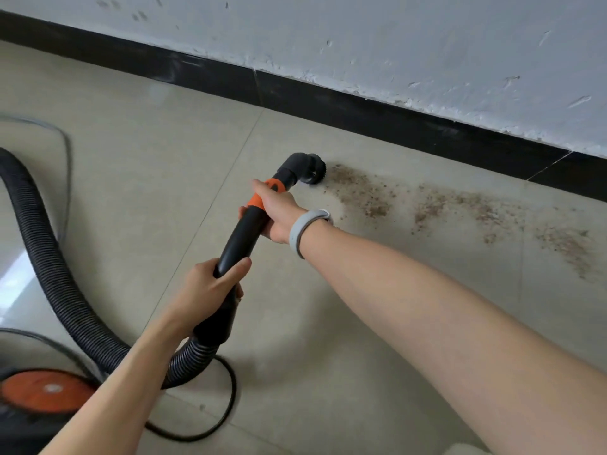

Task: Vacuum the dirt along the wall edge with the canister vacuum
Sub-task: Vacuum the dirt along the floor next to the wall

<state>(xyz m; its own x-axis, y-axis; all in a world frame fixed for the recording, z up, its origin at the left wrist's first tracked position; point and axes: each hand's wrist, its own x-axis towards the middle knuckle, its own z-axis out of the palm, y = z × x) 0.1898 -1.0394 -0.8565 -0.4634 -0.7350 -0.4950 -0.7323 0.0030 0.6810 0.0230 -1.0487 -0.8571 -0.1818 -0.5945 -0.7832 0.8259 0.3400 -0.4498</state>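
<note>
Brown dirt (460, 208) is lying in a scattered band on the beige floor tiles (164, 152), running near the black skirting (361, 116) at the foot of the white wall (394, 37), spreading from mid-frame toward the right edge. Paint along the wall's bottom edge is looking chipped.

Round brush nozzle (315, 170) is sitting at the left end of the dirt band, right at the first specks; can't tell if the bristles are touching the tile. It's joined by a dark elbow to the black-and-orange handle tube (249, 224).

Right hand (279, 213) is grasping the tube near the orange collar, fingers wrapped around it, arm reaching in from lower right. Grey wristband (307, 229) is sitting on that wrist.

Left hand (207, 284) is gripping the lower part of the same tube, thumb over the top, fingers curled under, just above where the ribbed black hose (56, 267) is plugging in.

Hose is looping from the tube end down, then sweeping up along the left side of the frame. Canister vacuum (39, 395) is sitting at bottom left, partly cut off by the frame, showing an orange round panel on a dark body. Thin black cable (230, 389) is curling on the floor beside it, below the hose end.
</note>
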